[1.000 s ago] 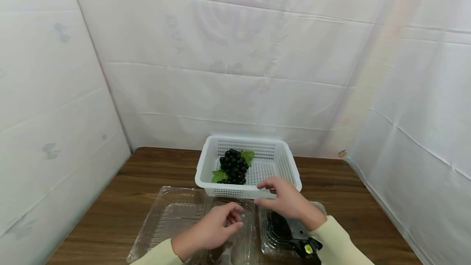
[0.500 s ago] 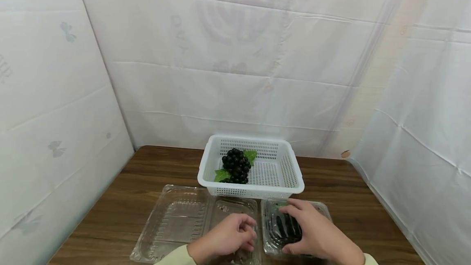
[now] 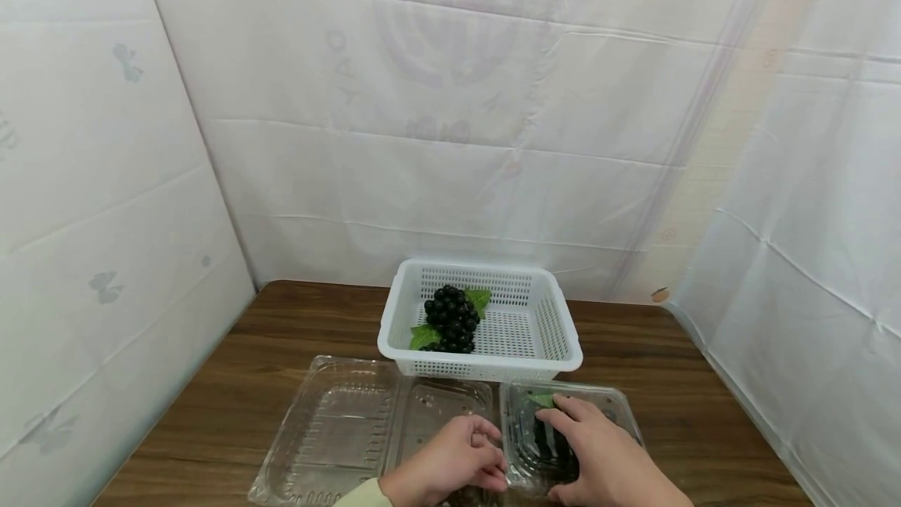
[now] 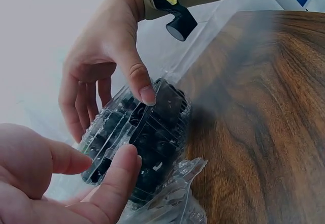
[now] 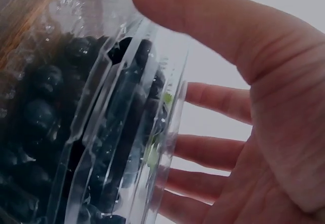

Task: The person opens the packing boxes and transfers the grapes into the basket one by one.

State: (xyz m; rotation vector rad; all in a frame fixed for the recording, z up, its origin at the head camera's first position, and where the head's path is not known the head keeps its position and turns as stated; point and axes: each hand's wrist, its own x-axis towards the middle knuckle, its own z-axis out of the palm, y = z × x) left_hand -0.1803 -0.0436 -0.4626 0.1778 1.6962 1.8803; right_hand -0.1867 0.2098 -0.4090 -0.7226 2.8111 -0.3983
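A shut clear plastic clamshell box [image 3: 524, 456] of dark grapes [image 3: 549, 444] stands on the table at the right. My right hand [image 3: 607, 452] spans its lid, thumb at the near edge and fairly straight fingers on top. In the right wrist view its fingertips [image 5: 177, 142] touch the plastic. My left hand [image 3: 456, 456] is beside the box's left edge, partly over an open clamshell [image 3: 345, 429]. From the left wrist view, a left fingertip [image 4: 127, 158] touches the box's rim, with grapes showing behind the plastic. The lower part of the box is hidden in the head view.
A white slotted basket [image 3: 559, 327] holds a bunch of dark grapes [image 3: 450, 315] with green leaves, behind both boxes. White sheeting [image 3: 457, 178] hangs at the back and on both sides of the brown wooden table [image 3: 232, 382].
My right hand has come away from near the basket's front, moving down and right onto the box's lid. My left hand has shifted right, towards the box's left edge.
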